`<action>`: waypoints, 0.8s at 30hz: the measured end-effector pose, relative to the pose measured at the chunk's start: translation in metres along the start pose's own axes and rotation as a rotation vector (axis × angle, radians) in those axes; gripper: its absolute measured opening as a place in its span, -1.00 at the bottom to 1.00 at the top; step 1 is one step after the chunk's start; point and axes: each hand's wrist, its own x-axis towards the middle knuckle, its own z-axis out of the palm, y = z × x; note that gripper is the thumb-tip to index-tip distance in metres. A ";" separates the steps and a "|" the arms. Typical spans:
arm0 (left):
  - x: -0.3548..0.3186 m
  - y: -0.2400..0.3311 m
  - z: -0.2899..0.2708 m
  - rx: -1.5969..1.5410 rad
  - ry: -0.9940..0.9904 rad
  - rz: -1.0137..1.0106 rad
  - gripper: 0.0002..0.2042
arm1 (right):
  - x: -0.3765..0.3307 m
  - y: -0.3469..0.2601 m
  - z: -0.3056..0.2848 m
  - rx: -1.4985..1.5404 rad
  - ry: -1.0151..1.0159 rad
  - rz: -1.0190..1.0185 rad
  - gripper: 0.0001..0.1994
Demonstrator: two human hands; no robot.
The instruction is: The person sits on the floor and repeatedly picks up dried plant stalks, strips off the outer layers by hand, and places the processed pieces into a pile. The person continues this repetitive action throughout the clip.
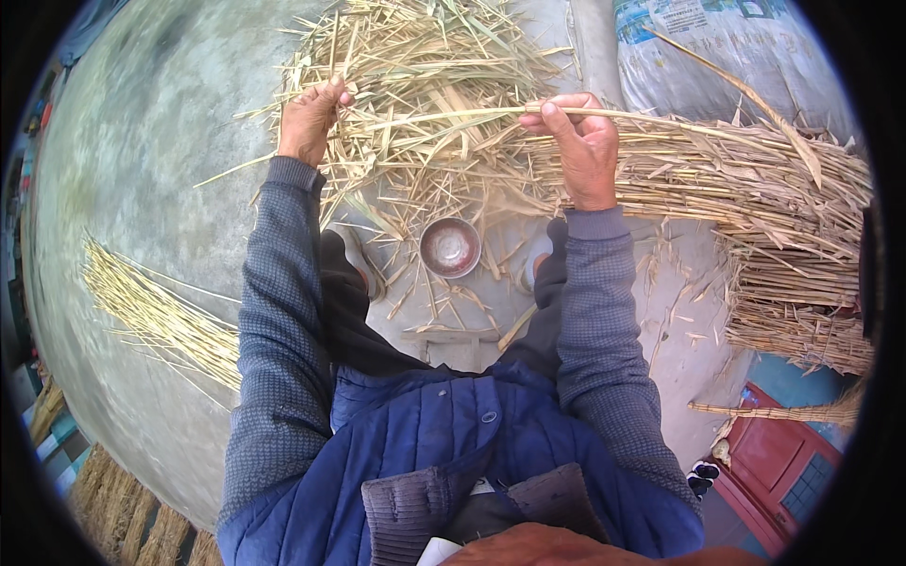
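While the left hand point(307, 118) closes on the leafy end of a reed point(444, 115), the right hand point(583, 141) pinches the same stalk between thumb and fingers, so the reed runs level between them above a litter of husks point(425, 66). Below, a small metal bowl point(450, 247) stands on the concrete floor point(142, 170) between the feet. Stripped stalks point(160, 316) lie at left; a thick bundle point(755, 198) lies at right, before a sack point(717, 47).
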 end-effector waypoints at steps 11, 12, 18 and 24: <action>-0.020 0.000 0.032 1.536 0.124 0.836 -0.72 | 0.005 0.011 0.003 0.056 -0.025 0.040 -0.83; -0.021 0.000 0.050 1.388 0.033 0.900 -0.74 | 0.005 0.015 0.010 0.067 -0.051 0.046 -0.82; -0.036 -0.011 0.107 1.339 -0.316 0.962 -0.78 | 0.006 0.033 0.043 0.125 -0.073 0.156 -0.75; -0.027 0.007 0.046 1.603 -0.272 0.639 -0.79 | 0.014 0.014 0.007 0.083 0.115 0.156 -0.75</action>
